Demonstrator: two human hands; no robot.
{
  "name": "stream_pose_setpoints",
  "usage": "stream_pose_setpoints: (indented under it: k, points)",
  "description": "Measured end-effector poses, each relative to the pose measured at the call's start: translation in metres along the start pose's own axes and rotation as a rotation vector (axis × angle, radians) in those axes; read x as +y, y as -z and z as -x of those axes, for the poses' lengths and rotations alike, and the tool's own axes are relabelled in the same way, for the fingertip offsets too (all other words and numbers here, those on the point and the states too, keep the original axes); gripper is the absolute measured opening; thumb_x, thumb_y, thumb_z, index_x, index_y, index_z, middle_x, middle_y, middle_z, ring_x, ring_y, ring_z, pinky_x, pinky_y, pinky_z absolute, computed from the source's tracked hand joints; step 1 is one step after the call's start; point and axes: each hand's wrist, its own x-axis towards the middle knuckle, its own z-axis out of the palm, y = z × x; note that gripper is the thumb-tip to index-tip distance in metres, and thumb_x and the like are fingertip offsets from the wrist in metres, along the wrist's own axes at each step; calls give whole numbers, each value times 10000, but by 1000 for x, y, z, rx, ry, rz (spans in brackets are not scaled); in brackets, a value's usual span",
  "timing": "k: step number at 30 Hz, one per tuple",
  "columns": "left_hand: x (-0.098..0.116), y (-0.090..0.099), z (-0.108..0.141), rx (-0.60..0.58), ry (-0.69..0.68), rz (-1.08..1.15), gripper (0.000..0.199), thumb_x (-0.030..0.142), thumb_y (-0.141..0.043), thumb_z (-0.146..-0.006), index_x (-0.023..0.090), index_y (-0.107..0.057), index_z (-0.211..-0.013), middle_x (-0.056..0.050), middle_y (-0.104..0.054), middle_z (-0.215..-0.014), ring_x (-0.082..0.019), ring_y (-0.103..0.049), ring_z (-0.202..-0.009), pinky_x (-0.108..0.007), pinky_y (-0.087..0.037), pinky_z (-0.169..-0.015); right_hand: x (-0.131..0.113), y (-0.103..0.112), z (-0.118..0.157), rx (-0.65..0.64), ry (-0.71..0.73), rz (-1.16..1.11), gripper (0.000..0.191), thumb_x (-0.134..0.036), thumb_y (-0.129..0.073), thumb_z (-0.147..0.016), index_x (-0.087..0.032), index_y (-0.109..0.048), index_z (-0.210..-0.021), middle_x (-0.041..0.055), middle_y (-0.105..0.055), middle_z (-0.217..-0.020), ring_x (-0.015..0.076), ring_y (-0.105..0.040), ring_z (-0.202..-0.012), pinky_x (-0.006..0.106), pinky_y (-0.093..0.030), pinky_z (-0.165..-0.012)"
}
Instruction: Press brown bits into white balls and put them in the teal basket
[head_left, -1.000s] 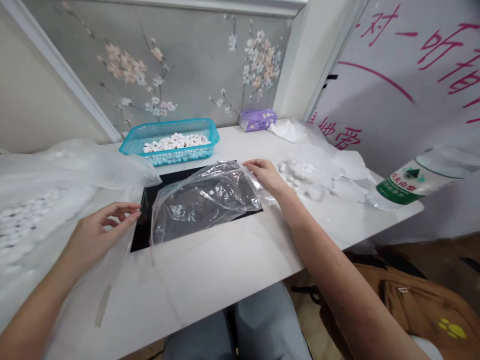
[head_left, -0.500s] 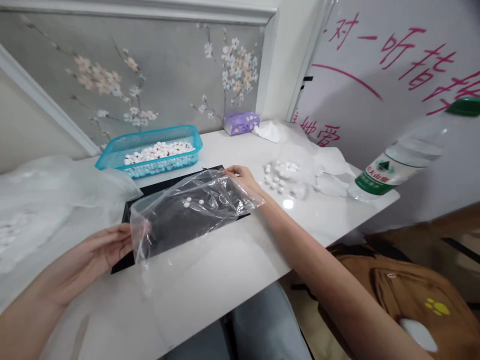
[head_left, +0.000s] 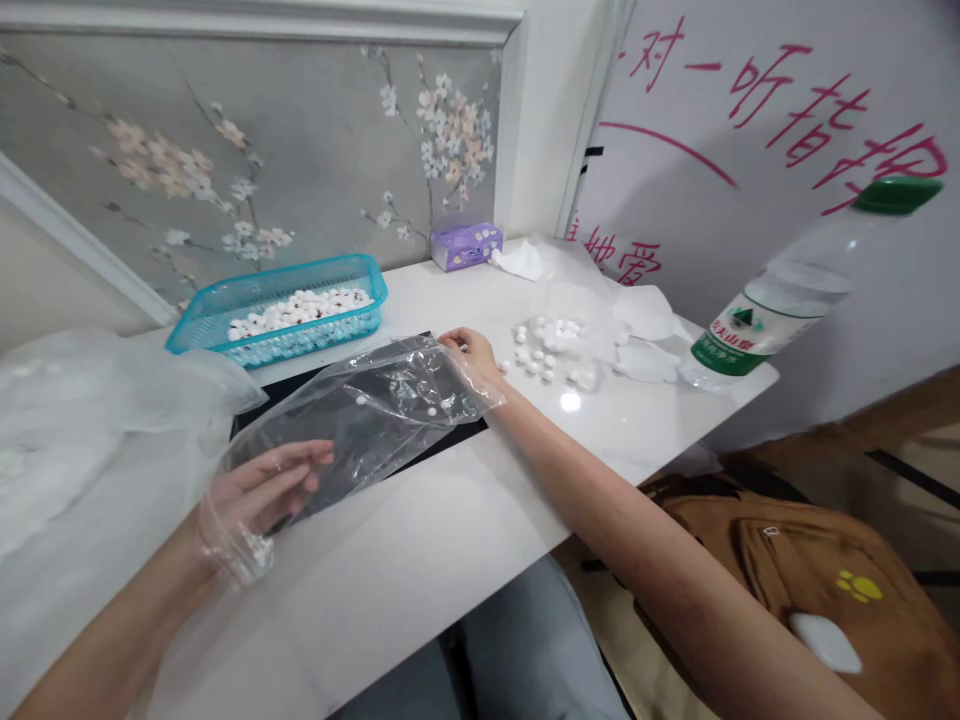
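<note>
A clear plastic bag (head_left: pixel 375 440) is stretched over a flat black board (head_left: pixel 442 440) on the table. My right hand (head_left: pixel 472 352) pinches its far right corner between bent fingers. My left hand (head_left: pixel 270 485) reaches into the bag from the left, and the film wraps round its wrist. Its fingers are extended and close to each other, pointing right, with nothing seen in them. A small white ball (head_left: pixel 361 400) shows within the bag's outline, and one or two more lie nearer my right hand.
Behind the board stands a blue basket (head_left: pixel 180 335) of white balls with some dark bits. Loose white balls (head_left: pixel 536 360), crumpled film, a purple tissue pack (head_left: pixel 466 246) and a water bottle (head_left: pixel 795 290) lie to the right. Large translucent bags (head_left: pixel 67 450) cover the left side.
My left hand has moved right, from the bag's left edge to inside it. The white balls in the bag have shifted apart. My right hand keeps its hold, and the view has turned slightly right.
</note>
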Motion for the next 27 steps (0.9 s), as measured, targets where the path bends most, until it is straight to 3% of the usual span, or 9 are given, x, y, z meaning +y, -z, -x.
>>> stream_pose_setpoints:
  k: [3,5,9,13,17,21,27]
  points:
    - [3,-14,-15,-142,-440,-319,273,356,-510,-804,231,-664,-993,-57,-637,-1108,-214,-578,-1036,-391,-460,-948,1,-1,1,-28,-15,67,157,-171,-456,-781,-173,-613,-783,4,-621,-783,129,-556,-751,255,-438,-747]
    - [8,-27,-29,-189,-692,-510,310,337,-413,-869,232,-629,-1065,-57,-598,-1175,-201,-524,-1124,-406,-386,-1020,1,-2,2,-32,1,98,152,-170,-461,-784,-176,-612,-773,3,-621,-779,130,-553,-745,252,-432,-737]
    - [17,-57,-64,-218,-956,-803,378,269,-296,-917,170,-587,-1137,-91,-587,-1194,-195,-503,-1150,-404,-378,-1020,0,-4,2,-46,15,118,141,-162,-465,-788,-180,-601,-755,0,-619,-774,127,-547,-734,244,-423,-717]
    - [19,-83,-92,-125,-997,-888,396,233,-280,-920,111,-559,-1173,-132,-588,-1197,-212,-528,-1129,-376,-395,-996,0,-4,4,-64,48,106,140,-166,-464,-799,-179,-601,-772,2,-624,-790,122,-542,-724,236,-419,-703]
    - [17,-96,-105,-61,-971,-944,367,224,-324,-912,127,-578,-1159,-129,-626,-1072,-221,-598,-977,-348,-466,-855,1,-5,5,-80,109,85,143,-158,-463,-796,-171,-605,-786,2,-625,-797,117,-535,-716,227,-414,-688]
    - [19,-100,-106,-22,-948,-1000,352,279,-342,-921,120,-618,-1071,-129,-617,-1028,-230,-594,-946,-353,-468,-817,2,-7,4,-88,124,70,143,-161,-462,-794,-174,-605,-787,-8,-619,-774,114,-530,-709,219,-411,-675]
    - [28,-95,-107,-76,-958,-1010,299,258,-345,-906,126,-611,-938,-135,-589,-1044,-245,-571,-986,-372,-468,-826,-2,-6,4,-91,95,91,146,-149,-463,-789,-171,-606,-768,-4,-620,-768,114,-528,-696,225,-411,-681]
